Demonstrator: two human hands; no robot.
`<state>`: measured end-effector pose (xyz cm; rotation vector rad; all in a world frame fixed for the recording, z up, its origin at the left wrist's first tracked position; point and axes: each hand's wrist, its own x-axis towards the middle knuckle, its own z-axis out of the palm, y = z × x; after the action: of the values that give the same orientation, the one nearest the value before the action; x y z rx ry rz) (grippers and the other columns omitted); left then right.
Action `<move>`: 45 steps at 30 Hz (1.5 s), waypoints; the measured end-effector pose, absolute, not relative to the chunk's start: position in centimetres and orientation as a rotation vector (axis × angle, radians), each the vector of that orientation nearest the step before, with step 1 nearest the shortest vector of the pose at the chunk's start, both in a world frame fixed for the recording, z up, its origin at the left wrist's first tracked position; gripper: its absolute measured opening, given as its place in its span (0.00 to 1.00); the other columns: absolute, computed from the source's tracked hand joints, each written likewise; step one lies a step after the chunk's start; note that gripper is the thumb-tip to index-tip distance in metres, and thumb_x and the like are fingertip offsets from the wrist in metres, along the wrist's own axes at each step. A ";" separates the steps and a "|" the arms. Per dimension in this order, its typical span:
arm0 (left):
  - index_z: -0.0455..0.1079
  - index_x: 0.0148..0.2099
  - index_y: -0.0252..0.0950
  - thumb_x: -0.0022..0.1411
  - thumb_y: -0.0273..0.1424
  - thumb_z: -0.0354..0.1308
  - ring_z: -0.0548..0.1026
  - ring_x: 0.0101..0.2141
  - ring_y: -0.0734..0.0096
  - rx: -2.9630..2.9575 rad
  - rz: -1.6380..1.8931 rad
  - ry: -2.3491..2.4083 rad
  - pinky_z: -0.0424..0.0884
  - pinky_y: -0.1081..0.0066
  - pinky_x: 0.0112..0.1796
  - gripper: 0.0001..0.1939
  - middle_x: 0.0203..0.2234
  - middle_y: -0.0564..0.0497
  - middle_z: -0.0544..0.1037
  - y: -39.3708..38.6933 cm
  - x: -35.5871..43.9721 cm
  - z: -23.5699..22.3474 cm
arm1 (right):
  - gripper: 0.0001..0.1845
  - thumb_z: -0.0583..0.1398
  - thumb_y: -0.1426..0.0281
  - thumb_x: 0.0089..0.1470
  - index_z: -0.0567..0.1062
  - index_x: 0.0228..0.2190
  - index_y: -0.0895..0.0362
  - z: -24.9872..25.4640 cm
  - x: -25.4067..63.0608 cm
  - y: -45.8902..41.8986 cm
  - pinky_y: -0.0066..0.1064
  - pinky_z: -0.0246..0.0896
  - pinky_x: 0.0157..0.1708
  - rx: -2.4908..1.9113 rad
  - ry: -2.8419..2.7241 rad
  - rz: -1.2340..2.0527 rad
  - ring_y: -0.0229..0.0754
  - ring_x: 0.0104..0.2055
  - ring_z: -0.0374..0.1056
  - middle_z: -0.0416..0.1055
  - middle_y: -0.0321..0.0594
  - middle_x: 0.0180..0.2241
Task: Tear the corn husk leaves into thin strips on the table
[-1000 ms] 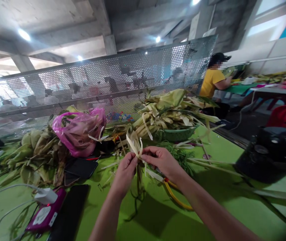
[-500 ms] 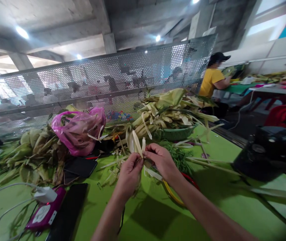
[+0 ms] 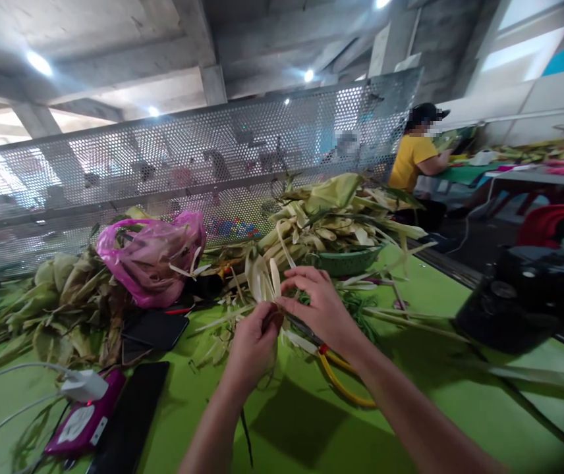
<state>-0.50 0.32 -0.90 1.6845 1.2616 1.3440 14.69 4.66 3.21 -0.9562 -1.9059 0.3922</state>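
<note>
My left hand (image 3: 255, 342) is closed in a pinch around the base of pale corn husk strips (image 3: 275, 280), which stand up from its fingertips. My right hand (image 3: 319, 303) meets it from the right, thumb tip against the same base and its other fingers curled above. What lies between the right fingertips is mostly hidden. Under the right wrist lie scissors with yellow and red handles (image 3: 334, 385), the blades partly covered by the hand. Behind the hands, a big heap of corn husks (image 3: 331, 217) fills a green basket (image 3: 348, 262). Green shredded strands (image 3: 361, 316) lie beside the right hand.
At left are more husks (image 3: 64, 289), a pink plastic bag (image 3: 151, 263), dark phones (image 3: 156, 329), a purple power strip (image 3: 84, 421) with white cables and a long black object (image 3: 131, 418). A black container (image 3: 514, 303) stands right. A perforated metal screen (image 3: 188, 171) runs behind; a person in yellow (image 3: 413, 158) sits beyond.
My right hand has lifted and opened its fingers slightly over the strips. One upright strip near its fingertips no longer shows. More of the scissors is visible below the wrist.
</note>
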 end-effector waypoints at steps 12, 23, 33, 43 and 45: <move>0.74 0.37 0.35 0.56 0.39 0.60 0.64 0.27 0.75 1.298 1.220 1.027 0.60 0.76 0.31 0.12 0.25 0.54 0.71 0.1 0.0 -0.7 | 0.03 0.64 0.71 0.49 0.75 0.25 0.56 2.7 13.7 4.8 0.33 0.57 0.41 -0.764 -1.812 0.784 0.41 0.37 0.65 0.71 0.37 0.31; 0.73 0.33 0.34 0.54 0.40 0.63 0.64 0.24 0.79 1.071 1.328 0.982 0.58 0.79 0.26 0.13 0.22 0.55 0.70 -0.1 -0.7 0.1 | 0.11 0.65 0.63 0.44 0.73 0.25 0.58 2.1 14.7 6.1 0.29 0.56 0.28 -0.954 -1.578 1.065 0.36 0.25 0.61 0.68 0.33 0.22; 0.73 0.37 0.34 0.55 0.38 0.63 0.62 0.20 0.83 0.899 1.499 0.924 0.56 0.80 0.23 0.12 0.23 0.56 0.71 0.7 -1.8 -0.9 | 0.17 0.64 0.58 0.49 0.71 0.35 0.57 1.6 13.3 5.0 0.30 0.62 0.36 -0.833 -1.535 1.325 0.39 0.34 0.67 0.69 0.37 0.31; 0.74 0.35 0.34 0.53 0.40 0.64 0.60 0.20 0.83 0.951 1.506 0.994 0.56 0.79 0.23 0.14 0.21 0.57 0.69 0.9 -2.0 -0.9 | 0.11 0.63 0.62 0.51 0.73 0.27 0.57 1.4 13.1 5.0 0.32 0.59 0.41 -0.851 -1.889 0.891 0.41 0.38 0.65 0.68 0.37 0.33; 0.74 0.33 0.33 0.53 0.39 0.64 0.59 0.19 0.83 0.964 1.492 1.018 0.54 0.79 0.22 0.13 0.20 0.57 0.68 0.9 -2.0 -0.9 | 0.12 0.61 0.62 0.54 0.70 0.25 0.57 1.3 13.1 5.1 0.30 0.59 0.35 -0.884 -1.928 0.933 0.40 0.32 0.63 0.67 0.35 0.27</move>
<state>-2.02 0.89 -0.85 0.9643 1.0183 1.4916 13.08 5.08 1.28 -0.8842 -1.9275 0.9332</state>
